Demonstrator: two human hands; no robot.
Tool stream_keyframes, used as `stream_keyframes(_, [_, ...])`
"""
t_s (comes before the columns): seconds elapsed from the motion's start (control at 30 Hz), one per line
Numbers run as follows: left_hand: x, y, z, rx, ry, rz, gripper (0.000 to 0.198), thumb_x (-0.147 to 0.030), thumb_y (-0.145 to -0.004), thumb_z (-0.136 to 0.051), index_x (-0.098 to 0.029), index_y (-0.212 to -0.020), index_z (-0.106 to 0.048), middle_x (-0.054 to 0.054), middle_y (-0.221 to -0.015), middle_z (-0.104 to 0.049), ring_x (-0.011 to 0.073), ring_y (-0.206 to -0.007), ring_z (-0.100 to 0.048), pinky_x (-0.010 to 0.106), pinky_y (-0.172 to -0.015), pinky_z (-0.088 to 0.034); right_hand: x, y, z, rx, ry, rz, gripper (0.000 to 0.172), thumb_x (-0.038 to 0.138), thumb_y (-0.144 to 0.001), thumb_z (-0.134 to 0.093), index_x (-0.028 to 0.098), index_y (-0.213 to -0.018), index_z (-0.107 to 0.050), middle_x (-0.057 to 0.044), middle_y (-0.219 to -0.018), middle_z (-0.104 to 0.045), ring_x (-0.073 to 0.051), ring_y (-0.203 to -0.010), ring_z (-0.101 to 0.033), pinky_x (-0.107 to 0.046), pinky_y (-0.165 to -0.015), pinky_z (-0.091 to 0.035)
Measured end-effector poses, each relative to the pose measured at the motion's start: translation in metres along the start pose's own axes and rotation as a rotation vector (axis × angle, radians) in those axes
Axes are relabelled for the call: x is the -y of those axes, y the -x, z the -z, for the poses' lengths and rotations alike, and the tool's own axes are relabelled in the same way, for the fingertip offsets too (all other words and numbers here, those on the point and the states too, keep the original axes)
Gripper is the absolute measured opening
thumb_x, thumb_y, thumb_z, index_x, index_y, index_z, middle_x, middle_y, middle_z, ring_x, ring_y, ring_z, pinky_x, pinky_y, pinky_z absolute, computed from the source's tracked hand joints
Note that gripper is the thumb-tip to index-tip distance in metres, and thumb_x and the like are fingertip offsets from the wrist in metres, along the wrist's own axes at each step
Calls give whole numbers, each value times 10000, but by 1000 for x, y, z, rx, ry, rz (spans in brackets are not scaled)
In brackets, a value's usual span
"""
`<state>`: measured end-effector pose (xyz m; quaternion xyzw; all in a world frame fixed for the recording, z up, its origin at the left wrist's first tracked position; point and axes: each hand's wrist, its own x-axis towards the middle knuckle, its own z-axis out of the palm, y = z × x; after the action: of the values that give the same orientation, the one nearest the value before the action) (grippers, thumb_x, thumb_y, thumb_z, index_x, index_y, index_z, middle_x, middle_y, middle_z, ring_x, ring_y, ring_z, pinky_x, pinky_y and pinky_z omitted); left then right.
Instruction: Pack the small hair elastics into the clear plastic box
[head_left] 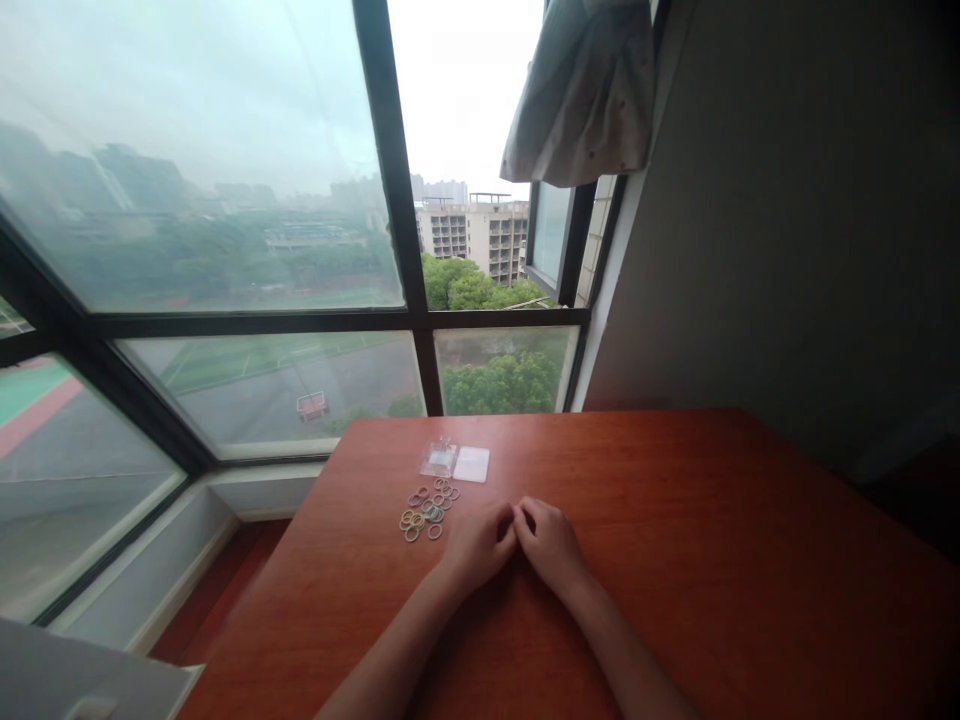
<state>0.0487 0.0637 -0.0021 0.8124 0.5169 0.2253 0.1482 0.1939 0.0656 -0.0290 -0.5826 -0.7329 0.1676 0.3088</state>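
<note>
1. Left hand (480, 545) and right hand (551, 548) are both curled in pretty narrow, fingertips meeting over the table (690, 540); can't tell if they're pinching anything.
2. Rings (433, 513) are thin, pinkish, yellowish and blue-green, loosely bunched on the table just left of the left hand.
3. Two hands, one clear box (471, 464), over a dozen rings, too overlapped for an exact count.

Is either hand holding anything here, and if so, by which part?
It cannot be told: the left hand and right hand meet at the fingertips, which could hide something small. The visible rings lie unheld.
</note>
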Motion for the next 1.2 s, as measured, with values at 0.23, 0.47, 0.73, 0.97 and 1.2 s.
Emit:
stream_keyframes(0.23, [-1, 0, 1, 13, 2, 4, 143, -231, -847, -470, -191, -734, -548, 11, -760, -645, 134, -664, -527, 244, -585, -294, 1, 0, 1, -2, 10, 0, 267, 229, -911, -421, 204, -681, -553, -17, -718, -639, -140, -685, -543, -242, -620, -297])
stream_keyframes(0.47, [0, 1, 0, -2, 3, 1, 133, -219, -845, -473, -192, -738, -548, 9, -758, -645, 134, -666, -533, 247, -586, -290, 2, 0, 3, 4, 13, -2, 272, 240, -916, -423, 204, -683, -558, -21, -725, -642, -142, -693, -548, -238, -621, -302])
stream_keyframes(0.73, [-1, 0, 0, 6, -11, -10, 123, -201, -838, -473, -187, -735, -539, 11, -752, -640, 132, -663, -528, 246, -580, -282, 1, 0, 2, 7, 15, -3, 269, 229, -914, -428, 200, -677, -551, -18, -717, -636, -136, -683, -541, -236, -616, -294])
stream_keyframes(0.97, [0, 1, 2, 41, -7, -12, 109, -191, -838, -469, -192, -754, -538, 14, -772, -641, 140, -685, -542, 240, -593, -304, 1, 0, 2, 5, 29, 0, 269, 224, -908, -429, 203, -676, -564, -19, -716, -638, -138, -681, -539, -241, -613, -295])
stream_keyframes(1.2, [0, 1, 1, 53, -23, -3, 114, -216, -842, -481, -193, -781, -574, 23, -776, -649, 149, -696, -555, 241, -603, -325, 3, 1, 4, 4, 13, 2, 277, 236, -913, -423, 205, -680, -569, -15, -713, -639, -137, -676, -541, -241, -612, -297])
